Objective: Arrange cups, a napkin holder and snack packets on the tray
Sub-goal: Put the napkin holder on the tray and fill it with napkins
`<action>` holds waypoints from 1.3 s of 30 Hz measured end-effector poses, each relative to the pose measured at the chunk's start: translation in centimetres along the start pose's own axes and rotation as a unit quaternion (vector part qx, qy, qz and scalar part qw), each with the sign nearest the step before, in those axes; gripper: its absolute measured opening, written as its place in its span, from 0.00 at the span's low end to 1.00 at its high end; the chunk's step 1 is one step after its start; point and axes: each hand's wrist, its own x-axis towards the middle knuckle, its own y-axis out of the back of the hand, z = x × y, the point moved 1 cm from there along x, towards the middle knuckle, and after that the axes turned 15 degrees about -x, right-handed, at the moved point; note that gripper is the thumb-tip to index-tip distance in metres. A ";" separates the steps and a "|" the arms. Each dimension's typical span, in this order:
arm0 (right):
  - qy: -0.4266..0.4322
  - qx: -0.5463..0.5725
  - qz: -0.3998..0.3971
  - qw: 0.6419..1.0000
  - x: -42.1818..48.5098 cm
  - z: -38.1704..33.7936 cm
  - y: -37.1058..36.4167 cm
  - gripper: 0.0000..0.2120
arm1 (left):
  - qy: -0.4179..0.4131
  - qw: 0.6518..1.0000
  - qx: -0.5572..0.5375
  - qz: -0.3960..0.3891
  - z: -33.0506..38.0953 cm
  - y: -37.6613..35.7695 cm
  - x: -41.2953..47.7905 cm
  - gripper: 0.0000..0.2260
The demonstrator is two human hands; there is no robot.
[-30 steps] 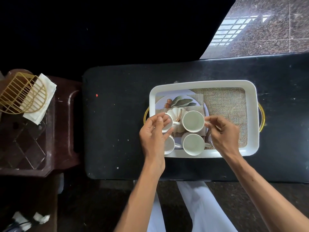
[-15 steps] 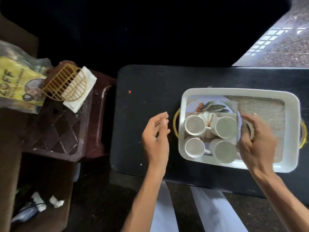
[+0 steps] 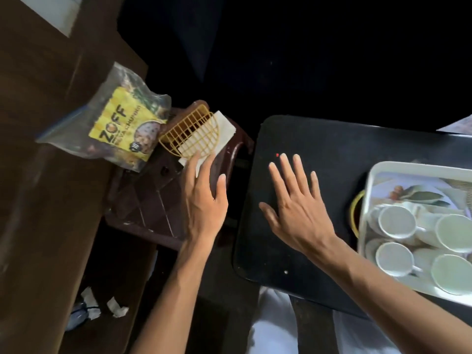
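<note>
A gold wire napkin holder (image 3: 192, 135) with white napkins (image 3: 224, 130) lies on a brown plastic stool (image 3: 153, 200) at the left. My left hand (image 3: 204, 198) hovers just below it, fingers apart, fingertips at the napkin edge, holding nothing. My right hand (image 3: 296, 203) is spread open over the black table (image 3: 332, 149). A yellow snack packet (image 3: 125, 126) in a clear bag leans beside the holder. At the right edge, the white tray (image 3: 383, 169) holds several white cups (image 3: 397, 222) on a leaf-print plate.
A dark wooden surface (image 3: 38, 200) fills the left side. Scraps of white paper (image 3: 115, 309) lie on the floor below the stool. The tray has a gold handle (image 3: 353, 215) facing my right hand. My white-clad legs show under the table.
The view has swung left. Both hands have left the cups on the tray and moved left, the left hand reaching the napkin holder, the right hand now over the bare table.
</note>
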 end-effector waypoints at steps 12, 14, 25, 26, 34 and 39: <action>-0.014 -0.045 -0.012 0.999 9.5 -9.9 0.2 0.41 | -0.119 0.947 0.255 -0.155 -6.0 3.0 12.1 0.41; -0.017 -0.045 -0.012 0.999 10.1 -10.6 0.0 0.41 | -0.125 0.940 0.265 -0.176 -6.4 2.9 12.9 0.43; -0.052 0.049 0.044 0.996 10.6 -11.0 1.0 0.38 | -0.172 0.938 0.254 -0.160 -7.0 4.2 13.9 0.39; -0.061 0.088 0.059 0.992 10.5 -10.9 1.3 0.37 | -0.168 0.941 0.249 -0.157 -6.9 4.4 13.9 0.39; -0.147 0.416 0.124 0.889 8.5 -10.0 4.5 0.22 | -0.140 0.985 0.082 -0.054 -4.0 6.9 10.6 0.37; -0.140 0.523 0.058 0.839 4.8 -8.0 5.0 0.16 | -0.058 0.985 -0.150 -0.069 -1.6 5.2 5.8 0.35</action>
